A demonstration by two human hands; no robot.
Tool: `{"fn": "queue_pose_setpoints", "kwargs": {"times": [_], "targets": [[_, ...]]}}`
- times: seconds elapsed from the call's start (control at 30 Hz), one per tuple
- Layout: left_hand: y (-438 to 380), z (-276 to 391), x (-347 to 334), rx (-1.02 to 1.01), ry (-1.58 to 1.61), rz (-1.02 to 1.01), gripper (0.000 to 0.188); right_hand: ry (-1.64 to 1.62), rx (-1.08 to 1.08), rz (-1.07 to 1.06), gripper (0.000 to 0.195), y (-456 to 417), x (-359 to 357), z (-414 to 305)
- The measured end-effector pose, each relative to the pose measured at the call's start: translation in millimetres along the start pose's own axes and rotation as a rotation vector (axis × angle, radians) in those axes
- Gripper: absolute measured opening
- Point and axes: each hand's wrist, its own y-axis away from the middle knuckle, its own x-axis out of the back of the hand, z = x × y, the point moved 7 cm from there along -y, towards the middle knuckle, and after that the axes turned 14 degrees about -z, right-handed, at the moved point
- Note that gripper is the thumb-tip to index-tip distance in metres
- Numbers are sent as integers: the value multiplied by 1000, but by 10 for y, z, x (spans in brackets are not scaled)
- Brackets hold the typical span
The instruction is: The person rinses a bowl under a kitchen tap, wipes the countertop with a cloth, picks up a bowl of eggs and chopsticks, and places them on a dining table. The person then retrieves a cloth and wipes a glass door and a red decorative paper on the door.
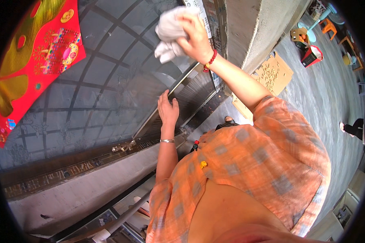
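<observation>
A bunched white cloth (172,29) is gripped in my right hand (196,42), which wears a red bead bracelet. The cloth is in front of the upper part of a dark patterned glass pane (109,73); whether it touches the glass I cannot tell. Lower down, my left hand (168,111) holds nothing, its fingers apart at the thin metal edge strip (147,123) of the pane. A silver bangle circles that wrist. On the left of the glass, a red and gold paper decoration (53,57) covers a large area.
A rough concrete pillar (246,27) rises right of the pane, and a pale ledge (88,173) runs below it. Flattened cardboard (285,70) with small brown pieces lies on the floor. Beyond are a red box (311,56), an orange stool (329,29) and a person's foot (342,127).
</observation>
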Motion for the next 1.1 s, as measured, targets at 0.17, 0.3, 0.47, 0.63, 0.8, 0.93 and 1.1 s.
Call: {"fn": "queue_pose_setpoints", "kwargs": {"times": [0.17,0.3,0.47,0.63,0.8,0.93,1.1], "targets": [[-51,-161,-147,36,-28,-65,44,-58,-260,-300,43,1361,-360,540],[-66,-187,-112,30,-84,-76,41,-169,-342,-278,41,1085,-190,391],[-135,-17,-90,36,-211,-117,34,80,15,30,47,-82,291,-107],[-180,15,-73,59,-215,-123,31,51,-108,-182,47,853,-185,376],[-135,-52,-33,71,-147,-125,30,-156,-448,-313,39,1575,-333,676],[-134,-32,-37,144,-70,-217,32,-54,-116,6,41,54,325,-116],[-227,258,91,-8,125,-73,33,166,49,104,35,-741,-51,-546]]}}
